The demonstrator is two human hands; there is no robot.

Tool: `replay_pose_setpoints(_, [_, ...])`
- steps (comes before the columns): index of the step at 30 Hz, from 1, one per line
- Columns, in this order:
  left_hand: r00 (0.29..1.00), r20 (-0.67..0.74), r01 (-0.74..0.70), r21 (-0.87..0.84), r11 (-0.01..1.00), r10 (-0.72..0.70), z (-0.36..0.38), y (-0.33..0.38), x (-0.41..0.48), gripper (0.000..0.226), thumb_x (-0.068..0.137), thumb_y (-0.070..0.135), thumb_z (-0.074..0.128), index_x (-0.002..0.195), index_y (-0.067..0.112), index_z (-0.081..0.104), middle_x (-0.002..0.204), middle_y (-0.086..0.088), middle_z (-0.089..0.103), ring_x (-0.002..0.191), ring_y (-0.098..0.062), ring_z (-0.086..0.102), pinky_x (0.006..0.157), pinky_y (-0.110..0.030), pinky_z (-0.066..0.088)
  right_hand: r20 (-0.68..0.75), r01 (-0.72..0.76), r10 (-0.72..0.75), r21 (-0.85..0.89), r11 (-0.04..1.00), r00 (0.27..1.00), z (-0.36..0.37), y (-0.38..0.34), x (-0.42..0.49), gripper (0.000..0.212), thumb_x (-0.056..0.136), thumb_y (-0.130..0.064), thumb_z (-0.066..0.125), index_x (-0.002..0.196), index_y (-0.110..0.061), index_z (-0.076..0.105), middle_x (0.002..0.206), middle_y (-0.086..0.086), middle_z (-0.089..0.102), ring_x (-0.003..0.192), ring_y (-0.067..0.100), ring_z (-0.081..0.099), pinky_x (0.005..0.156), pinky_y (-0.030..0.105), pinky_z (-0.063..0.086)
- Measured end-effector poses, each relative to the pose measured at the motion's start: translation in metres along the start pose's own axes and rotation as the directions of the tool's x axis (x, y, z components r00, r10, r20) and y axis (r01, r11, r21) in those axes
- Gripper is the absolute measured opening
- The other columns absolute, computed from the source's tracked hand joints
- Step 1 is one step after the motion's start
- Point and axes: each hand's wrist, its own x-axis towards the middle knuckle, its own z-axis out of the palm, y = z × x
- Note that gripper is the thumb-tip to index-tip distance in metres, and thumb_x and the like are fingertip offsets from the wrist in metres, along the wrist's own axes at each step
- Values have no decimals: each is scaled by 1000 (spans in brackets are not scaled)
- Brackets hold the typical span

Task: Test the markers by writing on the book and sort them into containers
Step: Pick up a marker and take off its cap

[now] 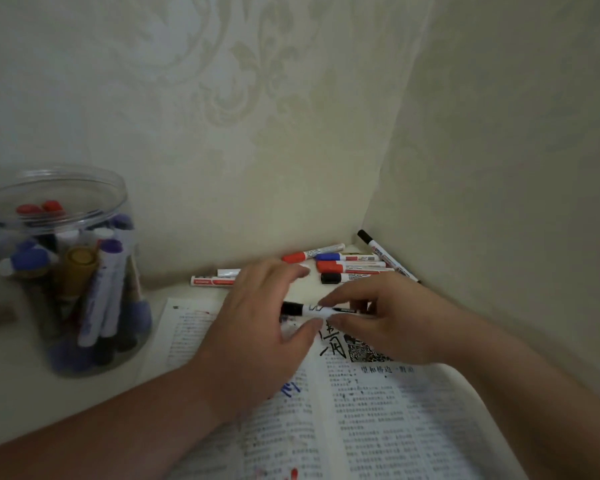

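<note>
Black marker [307,310] in right hand [388,317]

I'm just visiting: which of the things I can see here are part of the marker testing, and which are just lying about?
In the job: black marker, pinched by the right hand, with the left hand at its cap; open book; jar of markers; loose markers near the corner.
Just there: wallpapered wall; table.
</note>
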Motion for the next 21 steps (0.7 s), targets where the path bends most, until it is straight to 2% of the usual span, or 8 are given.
replay_pose_setpoints(2, [984, 162, -88, 93, 992, 72, -1, 6, -1, 25, 95, 50, 52, 115, 37, 59, 108, 24, 52, 107, 2, 44, 94, -23, 38, 11, -13, 12, 131, 991, 1000, 0, -2, -12, 17, 91, -42, 69, 107, -42, 72, 66, -11, 62, 54, 3, 49, 55, 25, 42])
replay_pose_setpoints(4, [958, 282, -99, 131, 986, 59, -2, 11, -2, 25, 102, 47, 40, 107, 34, 61, 93, 18, 55, 93, -3, 44, 83, -27, 39, 25, -86, 82, 302, 949, 996, -1, 0, -20, 18, 87, -32, 75, 105, -35, 74, 67, -11, 67, 52, 3, 53, 52, 23, 43])
replay_pose_setpoints(6, [956, 293, -84, 153, 985, 36, -3, 18, 0, 27, 105, 43, 36, 114, 33, 60, 97, 15, 56, 93, -5, 43, 85, -26, 38, 31, -120, 128, 619, 776, 991, 1, 4, -28, 17, 85, -12, 77, 98, -23, 76, 73, 4, 73, 55, 15, 59, 47, 24, 44])
replay_pose_setpoints(8, [961, 274, -69, 158, 985, 23, -2, 23, 1, 27, 106, 38, 34, 124, 32, 53, 105, 16, 53, 97, -3, 43, 89, -22, 37, -5, -76, 160, 865, 496, 987, 7, 8, -32, 14, 79, -6, 75, 93, -10, 77, 76, 22, 70, 57, 26, 59, 45, 27, 44])
replay_pose_setpoints(11, [941, 330, 34, 118, 992, -71, 1, 26, -1, 28, 107, 36, 31, 133, 37, 42, 102, 27, 43, 95, 3, 41, 81, -10, 33, -66, 10, 158, 943, 332, 985, 25, 9, -30, 15, 79, -15, 79, 93, -8, 76, 72, 19, 66, 58, 24, 59, 50, 28, 47])
replay_pose_setpoints(15, [920, 383, 75, 25, 997, -79, -3, 29, -4, 44, 96, 57, 19, 135, 45, 35, 111, 30, 49, 100, 6, 48, 82, -11, 37, -147, 80, 181, 939, 334, 973, 39, 4, -24, 12, 82, -23, 71, 90, -16, 77, 69, 13, 63, 59, 23, 58, 52, 30, 46])
replay_pose_setpoints(19, [925, 375, 60, 23, 998, -64, -5, 28, -5, 34, 93, 61, 16, 107, 44, 43, 86, 18, 56, 86, 1, 53, 69, -18, 41, -167, 75, 185, 902, 425, 968, 42, 6, -24, 18, 82, -34, 72, 88, -17, 75, 70, 11, 67, 60, 23, 59, 52, 29, 47])
replay_pose_setpoints(21, [925, 374, 73, -3, 997, -66, -4, 29, -5, 33, 92, 61, 19, 103, 41, 44, 79, 12, 58, 81, -2, 55, 65, -21, 43, -173, 74, 197, 901, 428, 965, 43, 6, -25, 22, 80, -35, 69, 87, -15, 74, 70, 11, 67, 59, 23, 59, 52, 29, 47])
